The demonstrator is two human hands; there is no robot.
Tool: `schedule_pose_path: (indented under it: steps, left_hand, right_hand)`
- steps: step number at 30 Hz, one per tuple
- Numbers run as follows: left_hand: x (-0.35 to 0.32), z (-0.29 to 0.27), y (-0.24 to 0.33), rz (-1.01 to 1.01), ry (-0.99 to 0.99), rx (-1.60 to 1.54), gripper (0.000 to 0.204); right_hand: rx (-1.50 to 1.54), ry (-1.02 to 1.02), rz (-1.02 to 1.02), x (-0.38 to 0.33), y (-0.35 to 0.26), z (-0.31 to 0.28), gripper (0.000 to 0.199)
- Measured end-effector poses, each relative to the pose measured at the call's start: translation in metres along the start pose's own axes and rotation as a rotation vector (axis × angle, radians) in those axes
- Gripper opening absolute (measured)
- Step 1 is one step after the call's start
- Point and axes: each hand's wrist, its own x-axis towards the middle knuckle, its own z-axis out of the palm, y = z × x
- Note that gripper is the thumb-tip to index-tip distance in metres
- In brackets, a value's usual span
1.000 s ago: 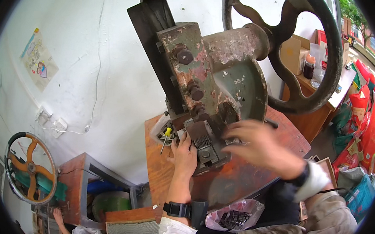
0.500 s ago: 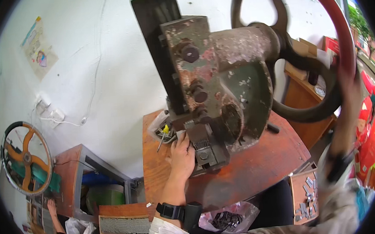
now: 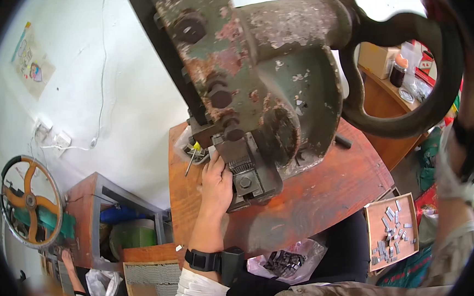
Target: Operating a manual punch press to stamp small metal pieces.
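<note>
My left hand [image 3: 215,181] rests at the left side of the die [image 3: 245,175] under a hand-wheel press [image 3: 217,67] with chipped green paint. Its fingers are closed together, and a small silvery metal piece [image 3: 212,151] shows at the fingertips, mostly covered. My right arm reaches up along the right rim of the picture, beside the press's large dark handwheel [image 3: 398,128]. My right hand [image 3: 470,85] is dark and smeared there, its fingers not readable. Behind the left hand, a small plastic container [image 3: 183,146] holds metal bits and a yellow-topped tool.
The press stands on a reddish wooden table [image 3: 306,198]. Below are a bag of dark metal pieces [image 3: 286,265], a wooden tray [image 3: 373,215] with small metal parts, and a box [image 3: 147,275] with rows of parts. At left, another person's hand [image 3: 67,259] is near a second wheel [image 3: 31,201].
The handwheel has turned, its red section moving out toward the right edge. My right arm has moved farther right. The view has shifted closer to the press, while my left hand stays at the die.
</note>
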Motion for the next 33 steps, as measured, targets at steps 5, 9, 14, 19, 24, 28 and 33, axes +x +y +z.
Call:
schedule_pose_path:
  steps: [5, 9, 14, 19, 24, 28, 33]
  left_hand:
    - [-0.001, 0.006, 0.000, -0.028, 0.066, 0.060, 0.039]
    - [0.001, -0.006, 0.009, 0.028, -0.065, -0.349, 0.041]
    - [0.004, -0.025, 0.042, -0.061, -0.202, -0.587, 0.040]
    - [0.003, 0.003, 0.068, -0.217, 0.133, 0.458, 0.071]
    - [0.010, -0.007, 0.049, -0.180, 0.171, 0.015, 0.057]
    - [0.012, -0.010, 0.039, -0.191, 0.276, -0.178, 0.037]
    - [0.021, 0.005, 0.044, -0.027, 0.338, 0.210, 0.036]
  right_hand:
    - [-0.556, 0.524, -0.208, -0.134, 0.100, 0.101, 0.031]
    - [-0.086, 0.588, -0.002, -0.129, 0.094, 0.060, 0.043]
    - [-0.207, 0.136, 0.215, -0.002, 0.012, -0.010, 0.037]
    - [-0.334, 0.044, 0.130, 0.073, -0.024, 0.007, 0.031]
    - [-0.526, -0.015, 0.103, 0.092, -0.036, 0.025, 0.033]
    - [-0.533, -0.082, 0.167, 0.099, -0.041, 0.027, 0.034]
    - [-0.709, -0.097, 0.102, 0.099, -0.042, 0.024, 0.034]
